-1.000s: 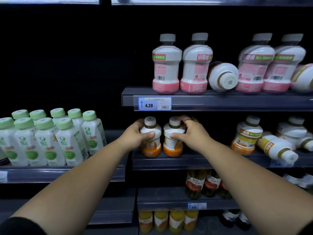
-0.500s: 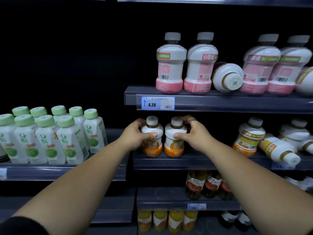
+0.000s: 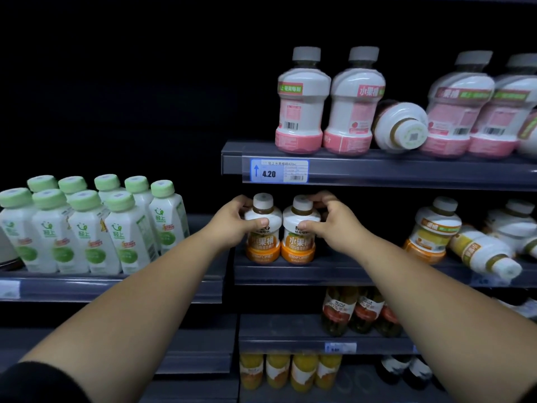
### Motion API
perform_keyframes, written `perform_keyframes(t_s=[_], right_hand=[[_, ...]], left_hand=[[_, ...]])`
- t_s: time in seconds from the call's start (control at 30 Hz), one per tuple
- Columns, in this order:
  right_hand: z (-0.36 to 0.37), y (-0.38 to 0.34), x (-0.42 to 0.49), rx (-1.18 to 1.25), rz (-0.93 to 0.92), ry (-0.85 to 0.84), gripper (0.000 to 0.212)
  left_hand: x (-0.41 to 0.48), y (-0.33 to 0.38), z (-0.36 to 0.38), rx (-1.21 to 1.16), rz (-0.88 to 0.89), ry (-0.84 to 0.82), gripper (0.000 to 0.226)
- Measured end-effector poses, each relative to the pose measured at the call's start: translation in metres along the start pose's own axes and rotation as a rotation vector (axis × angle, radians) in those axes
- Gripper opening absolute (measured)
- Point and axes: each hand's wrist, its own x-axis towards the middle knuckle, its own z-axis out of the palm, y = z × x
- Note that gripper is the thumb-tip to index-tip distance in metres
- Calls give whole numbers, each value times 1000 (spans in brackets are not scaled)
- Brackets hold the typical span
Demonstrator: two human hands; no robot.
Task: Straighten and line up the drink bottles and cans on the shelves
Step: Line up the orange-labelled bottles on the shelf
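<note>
Two squat, glossy, round-shouldered plastic bottles [image 3: 263, 248]

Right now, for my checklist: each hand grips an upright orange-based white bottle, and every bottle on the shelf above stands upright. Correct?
No: the head view shows a white plastic bottle there lying on its side, cap outward. The rest holds.

Two orange bottles [image 3: 297, 245] upright on shelf [image 3: 363, 270]

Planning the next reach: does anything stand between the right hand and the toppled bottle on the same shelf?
Yes: one upright orange bottle stands between the right hand and the toppled bottle, close beside it.
</note>
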Motion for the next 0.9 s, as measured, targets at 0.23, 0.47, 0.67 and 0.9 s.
perform_keyframes(t_s=[0.23,0.47,0.67,0.9], right_hand=[[7,3,0,-12,-21,38,57],[7,8,-4,-12,-34,16,67],[-28,34,-27,-75,-48,124,70],[-139,83,-79,-99,-85,166,55]], left_hand=[[-1,-5,-2,43,2,16,43],[-16,-2,5,151,9,47,59],[-32,20,48,733,345,315,86],[-23,63,182,796,585,181,76]])
